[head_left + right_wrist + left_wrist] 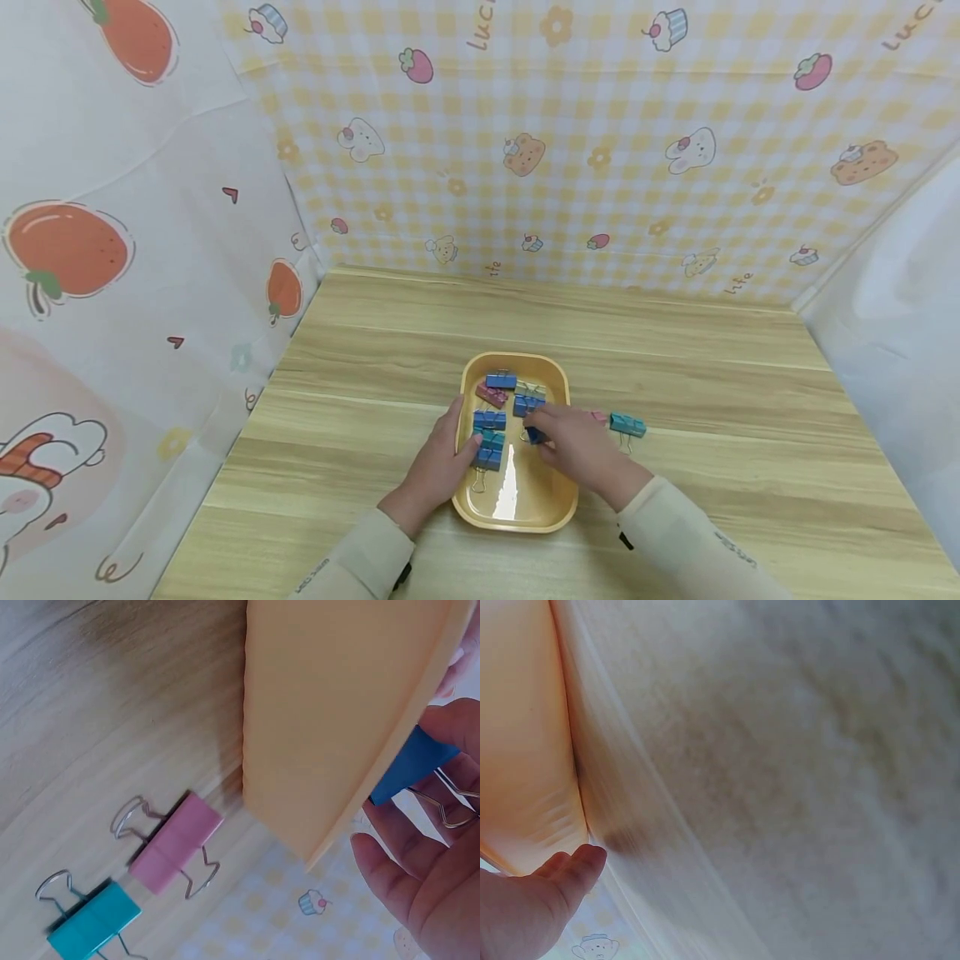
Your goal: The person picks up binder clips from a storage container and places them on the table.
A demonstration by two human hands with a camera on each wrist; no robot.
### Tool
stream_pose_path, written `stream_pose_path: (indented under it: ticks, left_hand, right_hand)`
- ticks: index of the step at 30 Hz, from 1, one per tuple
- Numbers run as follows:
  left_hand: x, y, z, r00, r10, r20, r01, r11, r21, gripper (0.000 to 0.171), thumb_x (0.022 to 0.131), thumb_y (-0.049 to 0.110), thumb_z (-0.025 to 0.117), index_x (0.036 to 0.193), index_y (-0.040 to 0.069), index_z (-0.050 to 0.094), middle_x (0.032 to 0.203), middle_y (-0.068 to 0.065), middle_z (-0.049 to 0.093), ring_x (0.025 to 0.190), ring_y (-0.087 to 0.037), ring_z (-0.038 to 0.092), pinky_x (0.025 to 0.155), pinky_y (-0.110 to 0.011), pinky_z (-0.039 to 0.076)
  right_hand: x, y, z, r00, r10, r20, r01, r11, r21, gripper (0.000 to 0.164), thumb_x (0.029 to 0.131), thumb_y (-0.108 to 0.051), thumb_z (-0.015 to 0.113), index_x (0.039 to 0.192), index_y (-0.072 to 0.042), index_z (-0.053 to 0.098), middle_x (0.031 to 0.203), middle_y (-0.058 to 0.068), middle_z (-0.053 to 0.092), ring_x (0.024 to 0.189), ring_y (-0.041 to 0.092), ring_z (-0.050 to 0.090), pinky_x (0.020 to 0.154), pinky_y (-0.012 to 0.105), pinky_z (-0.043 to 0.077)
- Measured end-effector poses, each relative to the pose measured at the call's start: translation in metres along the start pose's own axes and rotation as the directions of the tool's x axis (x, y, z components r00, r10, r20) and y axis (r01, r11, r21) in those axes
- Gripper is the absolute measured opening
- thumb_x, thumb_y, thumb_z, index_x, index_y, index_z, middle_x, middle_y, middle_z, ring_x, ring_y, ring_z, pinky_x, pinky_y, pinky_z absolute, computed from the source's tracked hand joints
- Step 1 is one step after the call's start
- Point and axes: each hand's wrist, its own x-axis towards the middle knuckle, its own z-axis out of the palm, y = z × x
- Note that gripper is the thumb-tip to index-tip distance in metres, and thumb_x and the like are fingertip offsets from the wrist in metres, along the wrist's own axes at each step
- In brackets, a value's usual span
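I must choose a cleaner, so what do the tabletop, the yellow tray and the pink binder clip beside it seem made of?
Tabletop: wood or laminate; grain shows, finish unclear.
Yellow tray: probably glossy plastic; bright reflection inside.
Pink binder clip: likely painted metal; smooth, evenly coloured.

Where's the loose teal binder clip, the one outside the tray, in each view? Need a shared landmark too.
Head: teal clip below and right of centre, to the right of the yellow tray.
Left wrist: not in it.
Right wrist: lower left corner, beside the pink clip.
Shared landmark: the yellow tray, upper left in left wrist, upper right in right wrist.
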Motion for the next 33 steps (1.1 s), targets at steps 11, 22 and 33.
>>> stream_pose_path:
  ticks: [11,22,33]
  left_hand:
    - [0.0,-0.002,0.0,1.0,0.004,0.003,-0.004,1.0,-0.005,0.067,0.092,0.033,0.047,0.145,0.018,0.01,0.142,-0.016,0.027,0.127,-0.032,0.031,0.102,-0.048,0.028]
    - [-0.001,-0.003,0.0,1.0,-0.005,0.011,0.005,1.0,-0.005,0.067,0.092,0.034,0.047,0.145,0.019,0.009,0.143,-0.015,0.026,0.128,-0.031,0.03,0.102,-0.047,0.028]
    - [-0.001,0.0,-0.001,1.0,0.002,0.005,-0.002,1.0,-0.012,0.067,0.092,0.033,0.047,0.145,0.018,0.01,0.143,-0.015,0.026,0.127,-0.032,0.031,0.101,-0.047,0.028]
  right_hand:
    - [-0.005,0.004,-0.009,0.997,0.03,-0.072,-0.033,0.999,-0.039,0.03,0.072,-0.016,0.071,0.102,-0.018,0.065,0.096,-0.008,0.062,0.084,0.009,0.058,0.075,0.026,0.05]
    - [-0.01,0.011,-0.02,0.987,0.038,-0.155,-0.042,0.999,-0.027,0.031,0.072,-0.013,0.07,0.102,-0.015,0.064,0.099,-0.005,0.062,0.085,0.01,0.058,0.071,0.027,0.05]
    - [-0.015,0.025,-0.029,0.967,-0.003,-0.255,-0.002,1.0,-0.017,0.028,0.072,-0.011,0.069,0.1,-0.012,0.064,0.098,-0.003,0.062,0.086,0.012,0.059,0.071,0.028,0.051]
